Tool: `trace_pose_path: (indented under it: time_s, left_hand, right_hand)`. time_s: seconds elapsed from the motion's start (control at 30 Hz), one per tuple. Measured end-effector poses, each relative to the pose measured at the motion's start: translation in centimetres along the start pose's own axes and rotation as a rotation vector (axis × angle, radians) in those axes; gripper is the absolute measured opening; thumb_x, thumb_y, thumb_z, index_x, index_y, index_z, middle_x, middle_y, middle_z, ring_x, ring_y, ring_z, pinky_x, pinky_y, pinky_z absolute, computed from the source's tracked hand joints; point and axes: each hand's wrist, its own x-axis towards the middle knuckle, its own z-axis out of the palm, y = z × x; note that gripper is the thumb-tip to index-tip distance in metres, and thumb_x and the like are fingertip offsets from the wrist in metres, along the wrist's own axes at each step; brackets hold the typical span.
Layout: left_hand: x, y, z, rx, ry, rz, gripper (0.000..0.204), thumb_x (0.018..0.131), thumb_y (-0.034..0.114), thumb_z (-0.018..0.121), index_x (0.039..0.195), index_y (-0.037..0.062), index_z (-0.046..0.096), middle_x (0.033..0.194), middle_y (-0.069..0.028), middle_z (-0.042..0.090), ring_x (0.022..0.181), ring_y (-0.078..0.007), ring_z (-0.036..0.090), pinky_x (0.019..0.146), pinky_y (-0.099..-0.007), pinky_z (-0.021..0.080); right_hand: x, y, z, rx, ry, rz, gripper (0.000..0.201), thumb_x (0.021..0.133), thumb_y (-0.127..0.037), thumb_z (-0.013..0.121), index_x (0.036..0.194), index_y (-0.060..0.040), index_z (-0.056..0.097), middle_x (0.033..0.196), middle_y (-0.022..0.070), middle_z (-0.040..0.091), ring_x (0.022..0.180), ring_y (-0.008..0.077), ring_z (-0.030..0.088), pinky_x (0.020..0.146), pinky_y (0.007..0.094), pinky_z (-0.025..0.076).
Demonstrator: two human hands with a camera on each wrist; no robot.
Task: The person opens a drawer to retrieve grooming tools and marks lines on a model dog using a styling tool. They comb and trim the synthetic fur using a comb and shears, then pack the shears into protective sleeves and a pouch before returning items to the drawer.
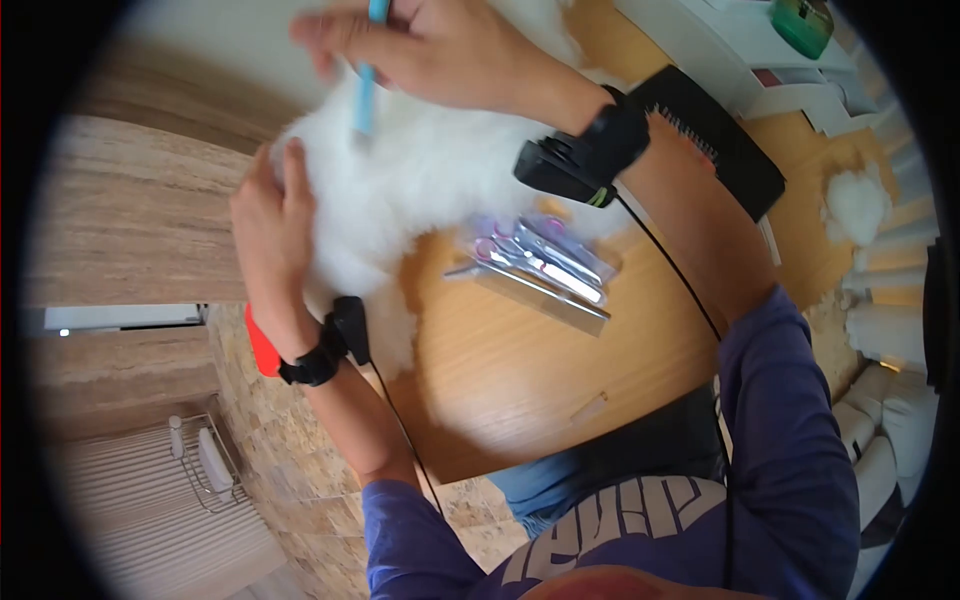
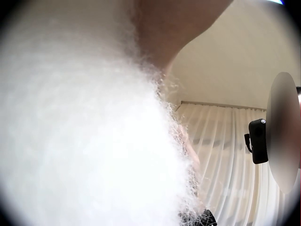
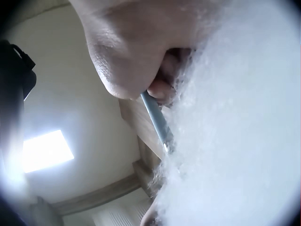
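Note:
A white, fluffy-coated animal (image 1: 430, 165) lies across the far left part of the table; its head is not recognisable in these views. My right hand (image 1: 440, 55) grips a slim light-blue tool (image 1: 364, 100), whose lower end meets the fur. In the right wrist view the tool (image 3: 156, 117) comes out from under the curled fingers, its tip at the edge of the coat; the tip's kind is hidden. Against the animal's left side rests my left hand (image 1: 272, 225), fingers extended along the fur. White fur (image 2: 89, 132) fills much of the left wrist view.
Scissors (image 1: 487, 250) in clear packaging and a metal comb (image 1: 550, 300) lie on the wooden table (image 1: 500, 400) by the animal. A black spiral-bound item (image 1: 735, 150), white drawers (image 1: 735, 50) and a white fluff clump (image 1: 857, 205) are to the right.

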Motion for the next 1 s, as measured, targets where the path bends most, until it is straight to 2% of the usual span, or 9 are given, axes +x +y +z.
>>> trace_pose_path:
  time_s: [0.1,0.13,0.23,0.3,0.43,0.5,0.77,0.97,1.0]
  left_hand:
    - [0.1,-1.3,0.0,0.006,0.017,0.042,0.049,0.105,0.035,0.053,0.124,-0.0079,0.065,0.077,-0.0182,0.063,0.066,-0.0215,0.055,0.066,-0.0369,0.048]
    - [0.0,-1.1,0.2,0.043,0.029,0.104,0.049,0.105,0.036,0.053,0.126,-0.007,0.065,0.081,-0.0187,0.065,0.069,-0.0218,0.056,0.068,-0.0367,0.049]
    - [-0.2,0.3,-0.4,-0.046,-0.032,-0.029,0.049,0.104,0.036,0.054,0.129,-0.0057,0.064,0.087,-0.0192,0.067,0.071,-0.0231,0.057,0.071,-0.036,0.049]
    - [-0.2,-0.2,0.0,-0.089,-0.035,-0.054,0.05,0.103,0.036,0.055,0.128,-0.0062,0.065,0.084,-0.0194,0.066,0.07,-0.0234,0.056,0.07,-0.0363,0.049]
    - [-0.2,-0.7,-0.1,-0.007,0.063,0.037,0.049,0.102,0.041,0.055,0.114,-0.0051,0.067,0.071,-0.0224,0.061,0.065,-0.0356,0.057,0.069,-0.0427,0.049]
    - [-0.1,-0.9,-0.2,-0.014,0.037,0.073,0.049,0.102,0.041,0.055,0.11,-0.0055,0.066,0.073,-0.0244,0.063,0.069,-0.0402,0.063,0.071,-0.0458,0.05]
    - [-0.2,0.2,-0.5,-0.007,0.084,0.157,0.036,0.099,0.024,0.051,0.092,-0.0099,0.061,0.088,-0.0366,0.06,0.092,-0.0546,0.06,0.08,-0.0529,0.048]
    - [-0.4,0.5,-0.6,-0.016,0.052,0.107,0.038,0.093,0.029,0.064,0.102,-0.0079,0.065,0.097,-0.0345,0.066,0.098,-0.0518,0.063,0.086,-0.0515,0.051]
    - [-0.6,0.2,-0.4,0.155,0.014,0.007,0.047,0.101,0.037,0.054,0.107,-0.0081,0.067,0.075,-0.0249,0.064,0.069,-0.0357,0.059,0.071,-0.0443,0.05]
  right_hand:
    - [0.2,1.9,1.5,0.237,0.092,-0.23,0.055,0.103,-0.049,0.059,0.088,0.0024,0.072,0.072,0.0092,0.067,0.068,0.0124,0.06,0.062,0.0312,0.048]
    - [-0.3,1.1,1.1,-0.082,0.09,-0.334,0.05,0.104,-0.043,0.059,0.085,0.0012,0.072,0.069,0.0149,0.067,0.062,0.02,0.063,0.059,0.0338,0.048]
    - [-0.2,1.3,0.7,-0.384,-0.158,-0.038,0.046,0.103,-0.036,0.058,0.078,0.0,0.071,0.065,0.0204,0.065,0.057,0.0318,0.064,0.058,0.0379,0.05]
    - [-0.5,1.8,1.7,-0.344,-0.027,-0.134,0.049,0.101,-0.032,0.057,0.07,0.004,0.067,0.062,0.025,0.063,0.054,0.041,0.062,0.056,0.0423,0.05]
    - [-0.1,1.5,1.1,-0.212,-0.045,0.012,0.057,0.1,-0.033,0.058,0.063,0.0105,0.062,0.055,0.0275,0.057,0.045,0.0335,0.058,0.05,0.0438,0.047]
    - [-0.1,0.8,1.0,-0.455,-0.075,0.02,0.055,0.099,-0.031,0.061,0.063,0.0098,0.062,0.051,0.0207,0.055,0.043,0.0234,0.052,0.047,0.0414,0.043]
    - [-0.1,0.7,1.0,-0.155,-0.129,0.117,0.054,0.104,-0.029,0.059,0.056,-0.0035,0.059,0.048,-0.0033,0.046,0.046,0.0072,0.04,0.044,0.0283,0.029]
    - [-0.2,0.5,0.8,-0.176,-0.145,0.196,0.052,0.104,-0.032,0.06,0.058,-0.0076,0.059,0.05,-0.0041,0.046,0.046,0.0054,0.038,0.044,0.027,0.029]
    - [-0.3,0.7,0.7,-0.201,-0.142,0.198,0.052,0.103,-0.033,0.061,0.06,-0.0051,0.061,0.051,-0.003,0.048,0.047,0.0061,0.04,0.044,0.0275,0.03]
